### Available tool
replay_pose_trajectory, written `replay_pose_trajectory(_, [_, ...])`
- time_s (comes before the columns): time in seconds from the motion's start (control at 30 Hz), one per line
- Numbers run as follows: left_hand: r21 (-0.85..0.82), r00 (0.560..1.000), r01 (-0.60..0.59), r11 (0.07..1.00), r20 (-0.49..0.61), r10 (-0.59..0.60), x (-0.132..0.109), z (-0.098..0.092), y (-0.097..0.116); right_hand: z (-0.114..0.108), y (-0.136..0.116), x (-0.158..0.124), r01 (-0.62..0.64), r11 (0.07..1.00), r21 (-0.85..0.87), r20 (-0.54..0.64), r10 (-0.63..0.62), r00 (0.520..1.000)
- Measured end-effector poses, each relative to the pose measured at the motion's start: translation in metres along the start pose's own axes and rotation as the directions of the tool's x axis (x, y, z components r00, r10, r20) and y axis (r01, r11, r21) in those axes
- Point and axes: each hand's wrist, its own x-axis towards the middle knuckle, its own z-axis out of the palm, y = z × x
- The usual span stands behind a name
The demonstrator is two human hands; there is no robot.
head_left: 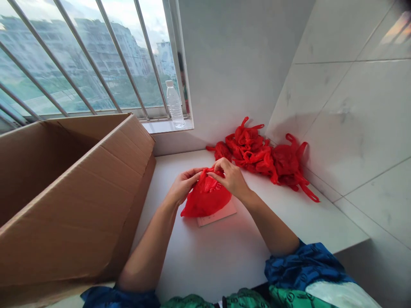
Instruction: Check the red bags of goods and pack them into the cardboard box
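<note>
A red plastic bag (pixel 205 197) lies bunched on a pale flat card (pixel 220 215) in the middle of the white counter (pixel 199 261). My left hand (pixel 183 186) pinches the top of the bag from the left. My right hand (pixel 230 177) grips the same gathered top from the right, and the fingers of both hands nearly meet there. Behind my hands, a heap of crumpled red bags (pixel 250 149) rests against the wall, with a second heap (pixel 289 164) to its right. Loose handles stick out of both heaps.
A large open cardboard box (pixel 77 171) stands on the left of the counter, its flap rising beside my left arm. A plastic water bottle (pixel 174 105) stands on the barred window's sill. Tiled walls (pixel 353 119) bound the counter on the right.
</note>
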Motion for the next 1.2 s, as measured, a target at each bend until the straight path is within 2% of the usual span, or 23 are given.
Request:
replay_pose_trajectory(0.1, [0.198, 0.980, -0.151, 0.969, -0.099, 0.173, -0.002, -0.012, -0.001, -0.013, 0.008, -0.014, 0.000, 0.996, -0.088, -0.019, -0.002, 1.000])
replay_pose_trajectory(0.2, [0.423, 0.908, -0.234, 0.875, -0.228, 0.353, -0.004, -0.039, -0.007, -0.026, 0.020, -0.041, -0.045, 0.978, -0.204, -0.036, 0.039, 0.999])
replay_pose_trajectory(0.27, [0.519, 0.855, -0.225, 0.825, -0.300, 0.422, -0.006, -0.059, -0.013, -0.032, 0.029, -0.062, -0.118, 0.966, -0.228, -0.019, 0.117, 0.993])
replay_pose_trajectory(0.37, [0.583, 0.822, -0.180, 0.793, -0.353, 0.446, -0.011, -0.080, -0.026, -0.036, 0.039, -0.088, -0.273, 0.959, -0.079, 0.119, 0.281, 0.952])
replay_pose_trajectory(0.47, [0.566, 0.844, -0.149, 0.811, -0.355, 0.403, -0.020, -0.087, -0.039, -0.041, 0.049, -0.100, -0.455, 0.867, 0.206, 0.263, 0.398, 0.879])
replay_pose_trajectory(0.53, [0.556, 0.878, -0.084, 0.827, -0.352, 0.325, -0.028, -0.084, -0.044, -0.044, 0.055, -0.101, -0.496, 0.829, 0.258, 0.258, 0.435, 0.862])
replay_pose_trajectory(0.57, [0.568, 0.901, -0.043, 0.822, -0.333, 0.277, -0.031, -0.079, -0.046, -0.044, 0.058, -0.099, -0.475, 0.853, 0.216, 0.237, 0.426, 0.873])
replay_pose_trajectory(0.67, [0.658, 0.957, 0.005, 0.753, -0.221, 0.187, -0.035, -0.054, -0.048, -0.032, 0.062, -0.084, -0.245, 0.970, -0.010, 0.261, 0.239, 0.935])
replay_pose_trajectory(0.77, [0.792, 0.956, -0.094, 0.603, -0.098, 0.277, -0.024, -0.021, -0.048, -0.001, 0.061, -0.060, 0.001, 0.997, -0.074, 0.377, 0.027, 0.926])
replay_pose_trajectory(0.87, [0.903, 0.925, -0.218, 0.370, 0.069, 0.375, -0.006, -0.002, -0.054, 0.034, 0.064, -0.042, 0.071, 0.993, -0.096, 0.411, -0.025, 0.911])
replay_pose_trajectory(0.93, [0.936, 0.921, -0.248, 0.250, 0.148, 0.361, 0.001, -0.001, -0.062, 0.051, 0.069, -0.039, 0.062, 0.993, -0.099, 0.430, -0.014, 0.903])
replay_pose_trajectory(1.0, [0.953, 0.929, -0.245, 0.177, 0.179, 0.324, 0.004, -0.007, -0.073, 0.061, 0.074, -0.043, 0.057, 0.993, -0.104, 0.453, -0.004, 0.891])
replay_pose_trajectory(1.1, [0.963, 0.936, -0.239, 0.126, 0.194, 0.294, 0.002, -0.016, -0.086, 0.067, 0.080, -0.055, 0.058, 0.991, -0.120, 0.456, 0.003, 0.890])
replay_pose_trajectory(1.2, [0.961, 0.935, -0.251, 0.117, 0.209, 0.286, 0.000, -0.018, -0.095, 0.069, 0.082, -0.063, 0.038, 0.992, -0.123, 0.458, 0.023, 0.889])
